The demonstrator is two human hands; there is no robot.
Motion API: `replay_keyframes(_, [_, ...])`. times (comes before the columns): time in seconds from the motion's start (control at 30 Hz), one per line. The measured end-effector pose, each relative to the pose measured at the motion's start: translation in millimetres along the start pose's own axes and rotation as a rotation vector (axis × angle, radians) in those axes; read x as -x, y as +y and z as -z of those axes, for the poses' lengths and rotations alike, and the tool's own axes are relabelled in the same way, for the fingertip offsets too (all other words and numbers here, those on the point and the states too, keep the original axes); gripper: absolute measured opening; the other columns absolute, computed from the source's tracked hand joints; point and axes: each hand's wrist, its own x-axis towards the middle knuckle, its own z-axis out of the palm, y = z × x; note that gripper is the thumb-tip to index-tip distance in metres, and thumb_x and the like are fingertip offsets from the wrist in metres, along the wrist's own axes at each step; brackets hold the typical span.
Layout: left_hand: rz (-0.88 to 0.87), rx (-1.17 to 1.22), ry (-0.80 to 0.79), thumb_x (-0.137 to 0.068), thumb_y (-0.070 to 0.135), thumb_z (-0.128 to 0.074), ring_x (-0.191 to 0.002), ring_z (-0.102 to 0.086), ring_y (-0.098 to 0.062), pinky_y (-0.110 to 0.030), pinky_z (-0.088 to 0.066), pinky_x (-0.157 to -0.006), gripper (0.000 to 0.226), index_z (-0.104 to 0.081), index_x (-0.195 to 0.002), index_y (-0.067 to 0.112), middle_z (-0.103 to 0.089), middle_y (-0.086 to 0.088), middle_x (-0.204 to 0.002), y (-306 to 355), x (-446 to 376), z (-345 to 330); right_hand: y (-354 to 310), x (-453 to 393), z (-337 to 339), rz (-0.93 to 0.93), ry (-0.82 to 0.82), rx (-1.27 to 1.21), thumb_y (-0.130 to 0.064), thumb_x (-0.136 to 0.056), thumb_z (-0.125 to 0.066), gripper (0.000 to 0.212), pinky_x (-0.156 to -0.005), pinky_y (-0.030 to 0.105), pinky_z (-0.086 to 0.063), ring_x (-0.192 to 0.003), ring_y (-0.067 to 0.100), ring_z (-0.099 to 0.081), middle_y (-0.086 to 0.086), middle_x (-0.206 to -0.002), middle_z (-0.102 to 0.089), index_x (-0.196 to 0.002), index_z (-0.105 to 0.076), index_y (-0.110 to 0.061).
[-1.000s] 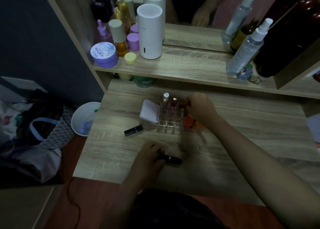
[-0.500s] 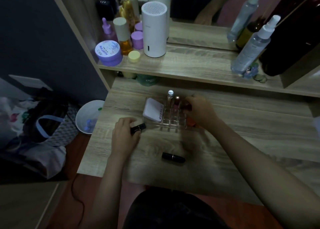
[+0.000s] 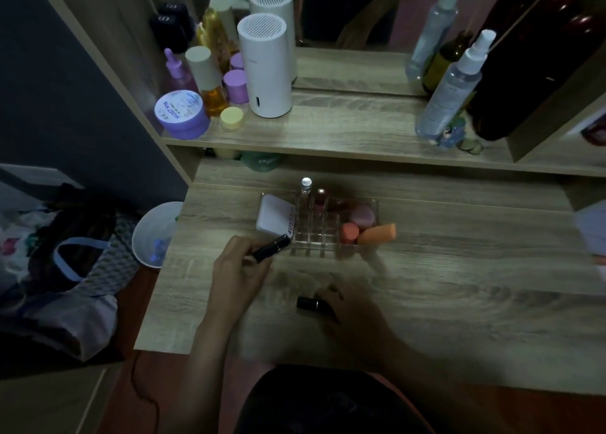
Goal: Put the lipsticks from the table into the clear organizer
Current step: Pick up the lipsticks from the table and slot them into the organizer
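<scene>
The clear organizer (image 3: 313, 240) stands mid-table, its grid of small cells mostly bare, with two tubes upright in the back row. My left hand (image 3: 237, 266) holds a black lipstick (image 3: 272, 248) tilted up, its tip right at the organizer's front left corner. A second black lipstick (image 3: 308, 303) lies on the table nearer to me, and my right hand (image 3: 354, 315) closes over its right end. The organizer's right compartment holds pink and orange sponges (image 3: 362, 225); a white compact (image 3: 275, 220) leans in the left one.
A raised shelf (image 3: 344, 132) behind the organizer carries a white cylinder (image 3: 265, 66), purple jars (image 3: 182, 114) and spray bottles (image 3: 449, 89), with a mirror above. A white bin (image 3: 154, 233) and bags sit on the floor to the left of the table (image 3: 459, 269).
My left hand lifted the black lipstick from the table and brought it to the organizer's corner. My right hand left the organizer and came down onto the near lipstick.
</scene>
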Motion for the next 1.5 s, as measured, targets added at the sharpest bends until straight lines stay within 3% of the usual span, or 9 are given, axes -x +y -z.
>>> replay_keyframes(0.17, [-0.025,0.049,0.055,-0.069,0.008,-0.078,-0.075,-0.057,-0.005,-0.005,-0.042,-0.067,0.028,-0.065,-0.094,0.010,-0.062,0.005,-0.089,27.3,-27.7,-16.9,10.9,-10.0,11.0,-0.101,-0.042,-0.222,-0.026,-0.087,-0.057,0.029,-0.082,0.033,-0.043,-0.100,0.029,-0.057,0.013,-0.110,-0.060,-0.109,-0.065,-0.010])
replay_keyframes(0.27, [-0.060,0.106,0.072,-0.071,0.006,-0.075,-0.074,-0.057,0.000,-0.001,-0.045,-0.070,0.023,-0.065,-0.091,0.009,-0.065,0.001,-0.087,39.2,-43.8,-24.2,10.7,-23.0,37.1,-0.143,0.154,-0.383,-0.033,-0.082,-0.056,0.033,-0.072,0.030,-0.047,-0.086,0.023,-0.058,0.012,-0.098,-0.062,-0.100,-0.067,-0.007])
replay_keyframes(0.37, [-0.065,0.098,0.082,-0.072,0.003,-0.074,-0.078,-0.061,-0.010,-0.008,-0.048,-0.069,0.022,-0.064,-0.091,0.007,-0.068,-0.008,-0.089,42.7,-53.9,-30.7,15.7,-46.5,61.3,-0.149,0.325,-0.369,-0.005,-0.079,-0.068,0.019,-0.074,0.019,-0.047,-0.085,0.024,-0.062,0.015,-0.096,-0.065,-0.098,-0.067,-0.003])
replay_keyframes(0.5, [-0.026,0.066,0.084,-0.073,0.003,-0.073,-0.080,-0.061,-0.015,-0.021,-0.049,-0.072,0.022,-0.064,-0.092,0.005,-0.068,-0.013,-0.091,40.7,-58.3,-36.7,18.1,-75.0,83.2,-0.108,0.411,-0.326,0.001,-0.076,-0.070,0.023,-0.075,0.023,-0.046,-0.087,0.023,-0.062,0.015,-0.096,-0.066,-0.098,-0.066,-0.002])
replay_keyframes(0.73, [0.001,0.018,-0.024,-0.074,0.001,-0.068,-0.089,-0.063,-0.021,-0.032,-0.054,-0.080,0.026,-0.064,-0.099,0.008,-0.067,-0.012,-0.098,40.1,-65.3,-45.2,16.9,-103.4,75.2,-0.119,0.358,-0.225,0.001,-0.078,-0.065,0.026,-0.068,0.019,-0.035,-0.088,0.026,-0.064,0.013,-0.101,-0.067,-0.103,-0.063,-0.006])
replay_keyframes(0.87, [0.020,-0.038,-0.087,-0.076,0.001,-0.064,-0.092,-0.062,-0.025,-0.036,-0.052,-0.084,0.026,-0.063,-0.102,0.007,-0.067,-0.013,-0.101,41.9,-67.5,-50.5,16.3,-110.7,68.0,-0.098,0.296,-0.195,0.000,-0.081,-0.058,0.016,-0.069,0.036,-0.046,-0.084,0.031,-0.062,0.015,-0.094,-0.065,-0.096,-0.061,-0.005])
replay_keyframes(1.2, [-0.027,-0.065,-0.157,-0.073,-0.002,-0.064,-0.090,-0.059,-0.026,-0.034,-0.047,-0.080,0.027,-0.066,-0.099,0.006,-0.065,-0.013,-0.099,42.5,-71.0,-46.0,15.0,-111.3,66.2,-0.145,0.196,-0.156,-0.005,-0.087,-0.052,0.024,-0.079,0.043,-0.049,-0.096,0.033,-0.061,0.015,-0.104,-0.065,-0.109,-0.060,-0.007])
replay_keyframes(1.33, [-0.072,-0.052,-0.163,-0.076,0.002,-0.065,-0.095,-0.058,-0.023,-0.031,-0.047,-0.082,0.026,-0.066,-0.102,0.008,-0.063,-0.011,-0.104,46.1,-70.1,-36.8,12.2,-102.1,81.0,-0.120,0.283,-0.195,-0.006,-0.085,-0.058,0.025,-0.079,0.043,-0.050,-0.092,0.031,-0.063,0.015,-0.101,-0.068,-0.109,-0.063,-0.006])
replay_keyframes(1.5, [-0.185,-0.070,-0.069,-0.076,0.010,-0.069,-0.094,-0.057,-0.022,-0.029,-0.047,-0.079,0.025,-0.064,-0.101,0.009,-0.062,-0.011,-0.101,58.3,-79.2,-24.1,23.9,-85.6,113.3,-0.109,0.569,-0.227,-0.006,-0.078,-0.070,0.021,-0.062,0.021,-0.041,-0.070,0.013,-0.056,0.010,-0.087,-0.069,-0.099,-0.067,-0.007])
